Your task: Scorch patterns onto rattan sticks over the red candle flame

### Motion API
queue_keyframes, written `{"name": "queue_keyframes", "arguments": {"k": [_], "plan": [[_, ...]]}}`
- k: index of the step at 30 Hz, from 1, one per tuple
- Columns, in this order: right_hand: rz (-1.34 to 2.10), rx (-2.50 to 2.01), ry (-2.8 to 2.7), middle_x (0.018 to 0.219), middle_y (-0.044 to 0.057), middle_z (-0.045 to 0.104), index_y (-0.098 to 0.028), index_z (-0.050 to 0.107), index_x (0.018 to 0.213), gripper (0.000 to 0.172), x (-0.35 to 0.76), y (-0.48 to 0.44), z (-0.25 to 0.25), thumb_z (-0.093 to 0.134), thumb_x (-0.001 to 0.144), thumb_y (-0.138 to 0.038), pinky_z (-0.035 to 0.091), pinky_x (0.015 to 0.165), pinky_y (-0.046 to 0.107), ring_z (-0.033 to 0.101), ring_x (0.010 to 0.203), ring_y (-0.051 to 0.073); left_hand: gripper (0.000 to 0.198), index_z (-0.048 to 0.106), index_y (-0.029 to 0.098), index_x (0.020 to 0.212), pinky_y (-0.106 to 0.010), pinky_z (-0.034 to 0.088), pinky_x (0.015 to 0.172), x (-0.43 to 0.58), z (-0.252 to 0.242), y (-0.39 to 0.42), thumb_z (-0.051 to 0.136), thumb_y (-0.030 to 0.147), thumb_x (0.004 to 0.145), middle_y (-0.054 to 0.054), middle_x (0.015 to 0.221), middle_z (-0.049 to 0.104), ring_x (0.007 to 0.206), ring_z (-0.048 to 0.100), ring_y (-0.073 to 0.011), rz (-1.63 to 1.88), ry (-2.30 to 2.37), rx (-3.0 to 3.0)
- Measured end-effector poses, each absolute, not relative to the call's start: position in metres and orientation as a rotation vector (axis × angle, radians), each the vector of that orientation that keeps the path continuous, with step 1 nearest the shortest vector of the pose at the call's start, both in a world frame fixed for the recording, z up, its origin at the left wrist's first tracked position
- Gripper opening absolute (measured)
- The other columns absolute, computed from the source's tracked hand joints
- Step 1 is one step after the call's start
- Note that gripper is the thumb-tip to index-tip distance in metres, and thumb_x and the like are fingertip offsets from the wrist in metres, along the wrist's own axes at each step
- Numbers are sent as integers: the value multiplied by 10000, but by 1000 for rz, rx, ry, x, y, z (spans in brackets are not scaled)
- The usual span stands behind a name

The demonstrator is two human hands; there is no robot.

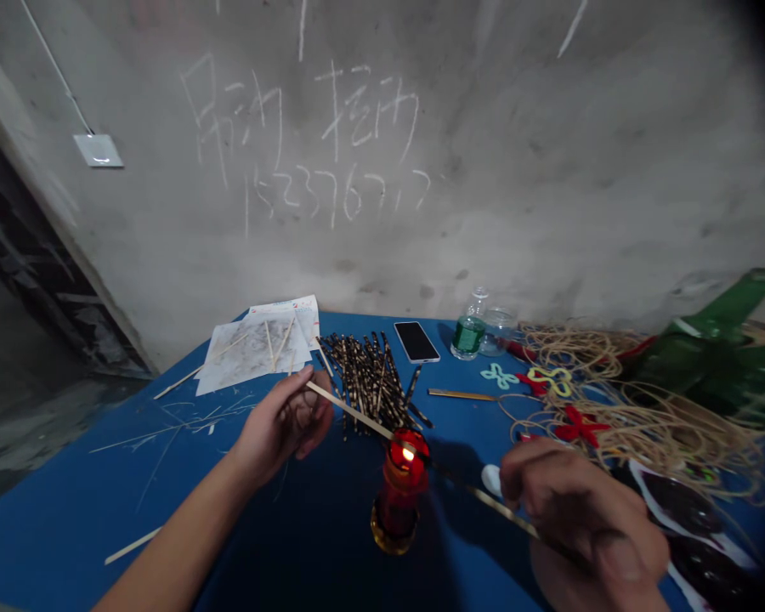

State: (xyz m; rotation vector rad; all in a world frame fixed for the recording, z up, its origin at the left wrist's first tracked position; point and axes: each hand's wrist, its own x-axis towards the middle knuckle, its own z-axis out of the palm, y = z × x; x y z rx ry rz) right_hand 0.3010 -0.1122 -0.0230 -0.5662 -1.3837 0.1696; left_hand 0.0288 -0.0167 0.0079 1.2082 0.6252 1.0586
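A thin, flat wooden strip (pixel 350 411) slants across the view from upper left to lower right. My left hand (pixel 286 425) pinches its left end between thumb and finger. My right hand (pixel 586 518) is curled around the other end, which it partly hides. Between my hands the strip crosses the top of a red glass candle lamp (pixel 400 497) with a lit flame (pixel 408 454). Just right of the flame, the strip looks dark. Behind the lamp lies a heap of sticks with dark scorched bands (pixel 370 378).
Stained papers (pixel 248 353) with pale strips lie at the back left. A phone (pixel 416 342), a plastic bottle (pixel 468 327) and a glass jar (pixel 498 330) are near the wall. Tangled cord (pixel 663 416), pipe-cleaner shapes (pixel 556 381) and green bottles (pixel 714 348) crowd the right side.
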Motion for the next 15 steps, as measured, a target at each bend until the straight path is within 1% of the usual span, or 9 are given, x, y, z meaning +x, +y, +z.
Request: {"name": "queue_keyframes", "arguments": {"k": [6,8,12,15], "plan": [[194,-558,-1403,603,10,527,-216,640,799,390,301,-112,-21,508,1081,-451,365,519,339,526,534,196,504,568,191,635,-198,265,369,29,9,-16,554,548,990,28,434,432,341,343,-87,1093,603,1199],[186,-560,-1390,596,11,521,-217,647,797,392,301,-112,-22,513,1081,-452,368,523,343,526,536,200,504,569,187,626,-189,259,370,29,9,-16,589,550,976,27,439,438,342,344,-81,1111,630,1189],[190,-567,-1383,589,11,520,-217,652,787,436,302,-112,-24,515,1082,-506,379,519,344,539,534,201,517,543,185,580,-183,251,361,30,12,-17,671,547,926,37,429,403,345,341,-76,1154,657,1171],[187,-561,-1399,589,14,530,-210,648,785,423,302,-112,-23,512,1084,-478,380,504,335,545,531,197,520,537,183,567,-183,237,355,30,12,-17,704,547,899,41,436,401,346,338,-71,1166,687,1162]]}}
